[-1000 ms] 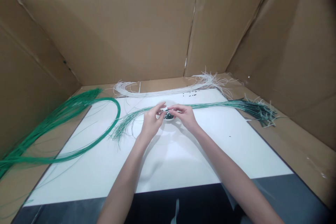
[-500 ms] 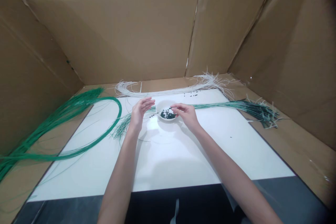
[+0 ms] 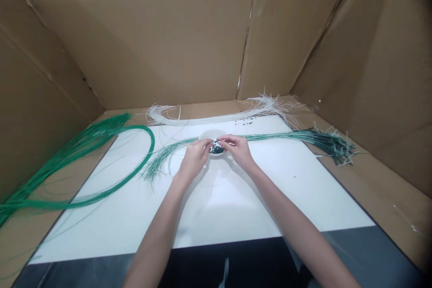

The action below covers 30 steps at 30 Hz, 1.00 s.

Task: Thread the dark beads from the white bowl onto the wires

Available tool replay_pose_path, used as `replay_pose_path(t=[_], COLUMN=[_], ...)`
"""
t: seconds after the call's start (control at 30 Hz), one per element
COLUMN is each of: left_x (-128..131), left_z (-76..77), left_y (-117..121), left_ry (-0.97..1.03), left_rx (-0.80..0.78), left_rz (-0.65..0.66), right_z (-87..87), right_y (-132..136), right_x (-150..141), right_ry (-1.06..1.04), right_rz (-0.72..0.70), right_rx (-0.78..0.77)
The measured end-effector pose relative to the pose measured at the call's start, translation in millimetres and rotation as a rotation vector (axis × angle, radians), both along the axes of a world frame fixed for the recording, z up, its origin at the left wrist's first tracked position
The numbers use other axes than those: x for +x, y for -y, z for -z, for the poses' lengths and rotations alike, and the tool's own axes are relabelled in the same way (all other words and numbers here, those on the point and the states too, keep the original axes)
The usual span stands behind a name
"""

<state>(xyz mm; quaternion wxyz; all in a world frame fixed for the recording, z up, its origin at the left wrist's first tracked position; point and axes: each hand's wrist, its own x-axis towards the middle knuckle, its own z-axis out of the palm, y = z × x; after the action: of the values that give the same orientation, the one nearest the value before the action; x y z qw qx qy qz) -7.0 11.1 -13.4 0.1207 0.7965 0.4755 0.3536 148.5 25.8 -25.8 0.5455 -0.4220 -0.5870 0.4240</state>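
Over a small white bowl [image 3: 216, 155] of black beads [image 3: 216, 148], my two hands meet almost fingertip to fingertip. My left hand [image 3: 196, 155] is closed in a pinch above the bowl's left side; what lies between its fingertips is too small to make out. My right hand [image 3: 238, 147] pinches at the bowl's right side, where a thin strand with beads on it showed a moment ago. That strand is now mostly hidden by the fingers. A bundle of green strands [image 3: 270, 136] passes behind the bowl and the hands.
White strands [image 3: 216, 119] lie along the back, with several loose black beads [image 3: 248, 121] near them. A large green coil [image 3: 153, 141] lies at left. Dark, pale-tipped strand ends [image 3: 334, 146] rest at right. Cardboard walls [image 3: 141, 45] surround the white board [image 3: 229, 207].
My left hand has moved right and down to the bowl, and its spread fingers have closed into a pinch. My right hand has stayed nearly in place, still pinching.
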Motion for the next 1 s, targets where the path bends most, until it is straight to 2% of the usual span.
replay_pose_path(t=[0.13, 0.3, 0.37, 0.47, 0.57, 0.7, 1.0], left_x=[-1.4, -5.6, -7.8, -10.8, -13.1, -15.1, -17.0], left_z=[1.5, -0.4, -1.2, -0.1, 2.8, 4.7, 3.8], left_y=[0.5, 0.0, -1.5, -4.9, -8.1, -10.0, -12.3], left_ry=[-0.018, 0.077, 0.105, 0.112, 0.133, 0.232, 0.325], left_rx=[-0.042, -0.112, -0.122, -0.119, -0.113, -0.121, -0.161], left_rz=[0.018, -0.045, -0.047, -0.06, -0.077, -0.093, -0.098], right_z=[0.6, -6.0, -11.0, -18.2, -19.9, -13.3, -7.0], right_y=[2.0, -9.2, -19.1, -34.4, -46.0, -53.2, -48.7], right_x=[1.5, 6.6, 4.6, -7.6, -24.9, -36.7, -24.8], right_ry=[0.161, 0.357, 0.605, 1.057, 1.378, 1.424, 1.368], right_rz=[-0.032, -0.01, -0.036, -0.212, -0.233, -0.191, -0.096], right_rx=[0.083, 0.133, 0.116, 0.067, 0.018, 0.003, 0.062])
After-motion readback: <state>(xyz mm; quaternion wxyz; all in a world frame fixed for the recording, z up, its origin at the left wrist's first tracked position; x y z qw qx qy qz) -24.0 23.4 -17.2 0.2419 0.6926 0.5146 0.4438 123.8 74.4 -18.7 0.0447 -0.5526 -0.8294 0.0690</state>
